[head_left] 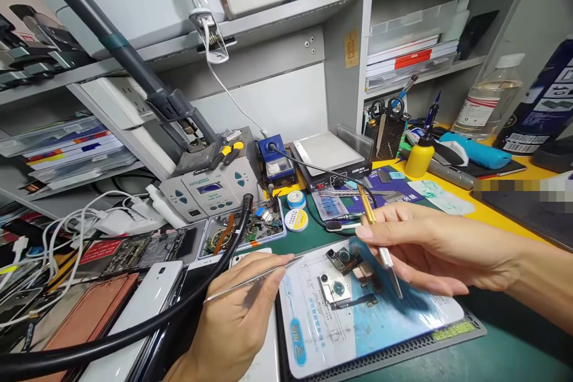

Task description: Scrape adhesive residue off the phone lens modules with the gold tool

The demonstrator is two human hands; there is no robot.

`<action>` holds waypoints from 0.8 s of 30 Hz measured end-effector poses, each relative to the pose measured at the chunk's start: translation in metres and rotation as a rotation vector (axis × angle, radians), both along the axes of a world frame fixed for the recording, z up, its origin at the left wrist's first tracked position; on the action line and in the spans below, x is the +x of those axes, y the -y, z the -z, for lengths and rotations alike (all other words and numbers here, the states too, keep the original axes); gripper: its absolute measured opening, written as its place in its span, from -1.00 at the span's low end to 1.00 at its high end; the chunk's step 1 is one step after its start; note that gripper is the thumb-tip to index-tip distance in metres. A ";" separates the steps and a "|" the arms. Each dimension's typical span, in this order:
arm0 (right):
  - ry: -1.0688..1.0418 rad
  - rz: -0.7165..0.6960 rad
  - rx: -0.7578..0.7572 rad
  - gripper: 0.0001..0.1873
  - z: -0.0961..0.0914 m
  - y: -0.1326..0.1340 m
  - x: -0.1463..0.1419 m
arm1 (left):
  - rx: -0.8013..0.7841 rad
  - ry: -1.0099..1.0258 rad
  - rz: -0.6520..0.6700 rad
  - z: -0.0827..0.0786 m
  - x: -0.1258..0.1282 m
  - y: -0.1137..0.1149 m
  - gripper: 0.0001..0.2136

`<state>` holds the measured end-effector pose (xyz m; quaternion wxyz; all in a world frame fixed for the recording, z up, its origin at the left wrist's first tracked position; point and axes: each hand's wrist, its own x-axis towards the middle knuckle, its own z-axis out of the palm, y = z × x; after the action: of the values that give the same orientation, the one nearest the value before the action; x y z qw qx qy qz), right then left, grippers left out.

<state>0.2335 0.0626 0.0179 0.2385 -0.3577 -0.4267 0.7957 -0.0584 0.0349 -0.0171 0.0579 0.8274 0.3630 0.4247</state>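
My left hand point(237, 322) is closed around slim metal tweezers point(244, 285), their tips at the left edge of a blue-and-white printed work mat point(322, 340). Between thumb and fingers, my right hand point(425, 242) grips a gold-and-silver knife-like hand tool point(385, 258); its flat blade points down over the mat. Several small phone camera modules lie on the mat between my hands: a silver-framed module point(335, 291), a dark module point(342, 256) and a copper-coloured one point(364, 273). A dark flex strip point(356, 303) lies just below them. Neither tool visibly touches the modules.
A black hose point(179, 307) arcs across the left side from the rework station point(210, 188). A clear tray point(264, 233) of small parts, round tins point(296, 219) and a heating plate point(329, 152) stand behind the mat. Phones point(138, 316) crowd the left; a yellow bottle point(419, 156) stands right.
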 end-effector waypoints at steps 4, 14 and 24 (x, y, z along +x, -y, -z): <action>0.047 0.064 0.038 -0.59 0.001 0.001 -0.006 | -0.023 0.009 0.004 0.000 0.001 0.000 -0.79; 0.217 0.194 0.200 -0.62 0.005 0.004 -0.011 | -0.009 0.026 0.060 0.001 0.003 -0.001 -0.77; 0.299 0.164 0.239 -0.58 0.001 0.005 -0.012 | -0.011 0.040 -0.018 -0.013 -0.017 0.008 -0.73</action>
<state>0.2215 0.0575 0.0168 0.2772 -0.4745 -0.5180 0.6555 -0.0749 0.0266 -0.0043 0.0657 0.8150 0.3715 0.4398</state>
